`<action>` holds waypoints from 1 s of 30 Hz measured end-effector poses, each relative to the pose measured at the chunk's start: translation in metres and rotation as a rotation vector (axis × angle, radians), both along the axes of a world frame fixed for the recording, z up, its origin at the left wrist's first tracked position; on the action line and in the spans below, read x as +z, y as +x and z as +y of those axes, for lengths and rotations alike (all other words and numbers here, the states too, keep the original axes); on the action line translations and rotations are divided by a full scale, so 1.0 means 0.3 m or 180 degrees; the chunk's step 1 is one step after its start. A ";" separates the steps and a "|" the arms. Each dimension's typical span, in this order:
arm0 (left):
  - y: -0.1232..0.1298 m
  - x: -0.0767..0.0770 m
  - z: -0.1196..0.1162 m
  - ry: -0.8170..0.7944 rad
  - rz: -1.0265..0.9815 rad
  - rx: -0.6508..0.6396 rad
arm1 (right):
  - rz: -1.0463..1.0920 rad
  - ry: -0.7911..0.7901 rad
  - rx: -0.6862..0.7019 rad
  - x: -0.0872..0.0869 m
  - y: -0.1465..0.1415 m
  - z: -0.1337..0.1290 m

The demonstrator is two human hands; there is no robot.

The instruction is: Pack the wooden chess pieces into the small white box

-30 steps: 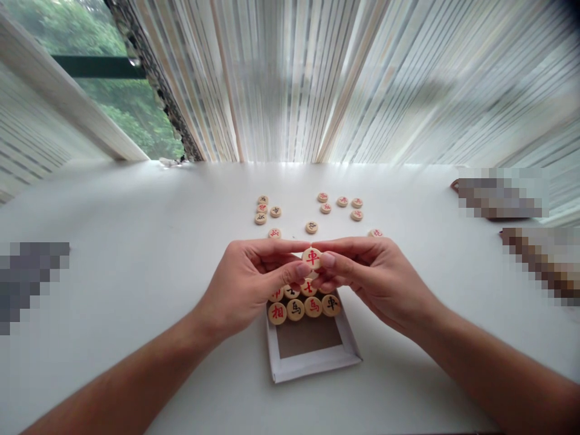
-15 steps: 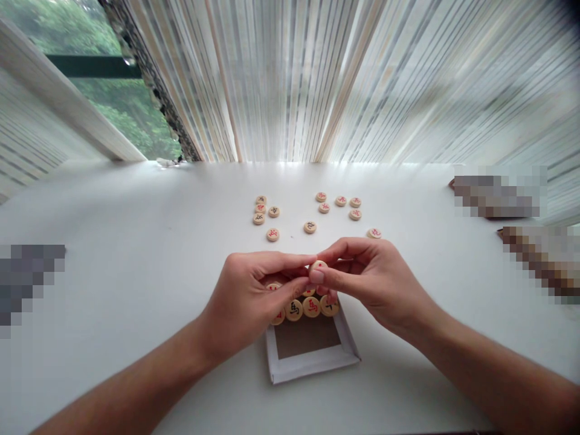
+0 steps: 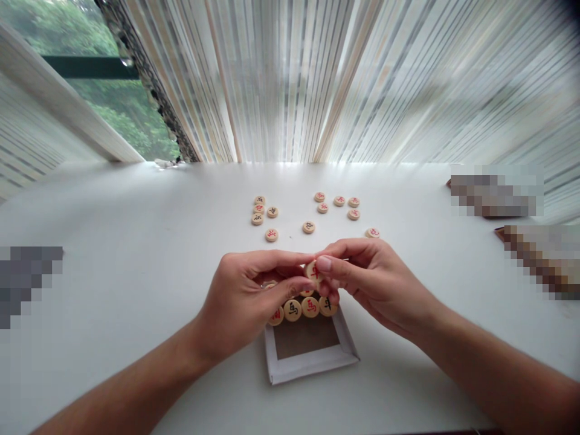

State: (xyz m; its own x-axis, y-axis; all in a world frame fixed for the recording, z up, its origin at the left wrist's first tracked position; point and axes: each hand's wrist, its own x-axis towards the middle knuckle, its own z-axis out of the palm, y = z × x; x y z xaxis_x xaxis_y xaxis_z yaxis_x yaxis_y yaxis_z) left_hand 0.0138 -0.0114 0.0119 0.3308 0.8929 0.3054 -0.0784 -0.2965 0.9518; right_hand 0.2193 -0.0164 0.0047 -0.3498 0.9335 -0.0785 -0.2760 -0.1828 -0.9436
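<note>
White shallow box [image 3: 313,362] sits nearest, on white table [image 3: 172,254], below and just on the near side of the grip; brown bottom shows in its near part. Next out, directly under the grip, a row of four round pieces in the box: red-marked disc [image 3: 276,315], partly behind the left thumb, black-marked disc [image 3: 292,310], second red-marked disc [image 3: 310,307], second black-marked disc [image 3: 328,305], its top edge cut by right fingers. More pieces peek out behind that row; hands block most of them and the box's far end. Grip itself: left hand [image 3: 244,293] and right hand [image 3: 374,275] meet fingertip to fingertip, both pinched narrow on one red-marked playing piece [image 3: 312,272], raised above the box, tilted, character partly covered by right thumb. Just beyond the grip: loose red piece [image 3: 271,235] to the left, loose black piece [image 3: 309,227] straight ahead, another loose red piece [image 3: 373,232] to the right, right hand close against its near edge in view. Farther, left cluster [image 3: 258,208] of four, right cluster [image 3: 339,200] of five, all red-marked. Pixelated items lie well apart on both sides. Striped curtain [image 3: 281,78] behind everything, window [image 3: 86,103] far left.
</note>
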 end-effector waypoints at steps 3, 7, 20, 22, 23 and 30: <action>0.003 0.005 0.001 -0.0339 -0.0237 -0.0050 | 0.0015 -0.0037 0.0023 -0.001 0.001 0.002; -0.002 0.007 0.003 -0.0609 -0.0318 -0.0063 | -0.0012 -0.0074 0.0020 -0.006 -0.001 0.002; -0.001 0.002 -0.010 -0.0080 0.0258 -0.0057 | -0.0061 -0.0391 -0.0126 -0.005 -0.004 -0.011; -0.004 0.002 -0.010 0.0041 0.0325 -0.0106 | -0.0115 -0.0375 -0.0126 -0.001 -0.005 -0.014; -0.006 0.001 -0.009 0.0078 0.0341 -0.0134 | -0.0126 -0.0347 -0.0117 0.001 -0.006 -0.015; -0.017 -0.009 -0.004 0.0142 0.0432 -0.0180 | -0.0326 -0.0257 -0.0132 0.028 -0.010 -0.019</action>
